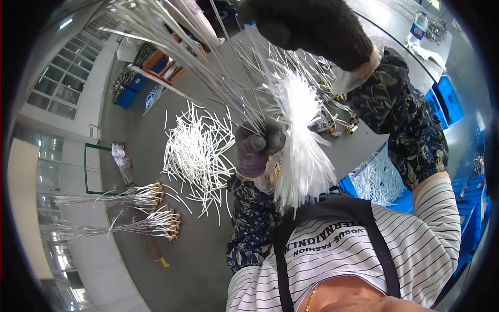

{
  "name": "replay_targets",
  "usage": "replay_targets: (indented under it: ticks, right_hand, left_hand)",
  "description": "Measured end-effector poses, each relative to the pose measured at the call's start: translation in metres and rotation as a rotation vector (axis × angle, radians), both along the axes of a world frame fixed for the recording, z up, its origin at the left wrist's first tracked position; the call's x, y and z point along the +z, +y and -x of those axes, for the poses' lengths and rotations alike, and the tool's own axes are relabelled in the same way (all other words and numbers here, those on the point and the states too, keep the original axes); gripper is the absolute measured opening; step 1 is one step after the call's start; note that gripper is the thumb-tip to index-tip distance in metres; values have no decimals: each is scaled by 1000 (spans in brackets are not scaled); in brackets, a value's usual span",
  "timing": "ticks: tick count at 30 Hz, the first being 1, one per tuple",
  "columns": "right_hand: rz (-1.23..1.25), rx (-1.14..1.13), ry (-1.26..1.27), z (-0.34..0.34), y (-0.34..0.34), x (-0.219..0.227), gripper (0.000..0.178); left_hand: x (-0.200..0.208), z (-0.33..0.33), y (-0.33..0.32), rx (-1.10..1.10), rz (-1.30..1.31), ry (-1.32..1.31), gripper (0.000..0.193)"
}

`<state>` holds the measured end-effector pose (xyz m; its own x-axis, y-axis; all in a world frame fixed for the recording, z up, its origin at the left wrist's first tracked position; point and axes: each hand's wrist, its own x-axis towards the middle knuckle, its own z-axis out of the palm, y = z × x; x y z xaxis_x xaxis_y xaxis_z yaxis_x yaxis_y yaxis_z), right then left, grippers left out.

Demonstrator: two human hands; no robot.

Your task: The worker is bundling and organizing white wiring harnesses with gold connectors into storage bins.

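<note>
My left hand [257, 145], in a dark glove, is closed around a bundle of thin silvery wires [218, 78] that fans up and to the left. Raised close to the camera is my right hand [317, 31], also in a dark glove, its fingers curled. A bit of blue and a pale strip show at its fingertips; what it grips is too unclear to name. Between my arms, in front of my chest, hangs a bunch of white plastic strips [304, 140], gathered at the middle. To the left of my left hand, a loose pile of short white tubes [197, 156] lies on the grey table [202, 265].
Two wire bundles with brass-coloured ends [156, 223] lie at the left. More wires with metal ends [338, 119] are behind the white strips. A blue bin [403, 200] of white tubes stands at my right. A water bottle [417, 28] sits far right.
</note>
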<state>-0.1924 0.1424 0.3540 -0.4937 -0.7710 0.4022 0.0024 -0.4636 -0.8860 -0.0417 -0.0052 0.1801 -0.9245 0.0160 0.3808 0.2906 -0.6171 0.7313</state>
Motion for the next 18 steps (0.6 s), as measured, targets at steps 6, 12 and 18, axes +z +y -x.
replay_targets:
  ticks: [6,12,18]
  right_hand:
    - [160,-144,588,-6,-30,43,19]
    - [-220,-611,1363,15,-38,56,22]
    - [-685,503,455,6,-12,-39,10]
  left_hand:
    - [-5,-8,-5,62,21,56,42]
    - [-13,-8,-11,67,-44,155,38]
    - [-9,-10,-6,111,-2,59,51]
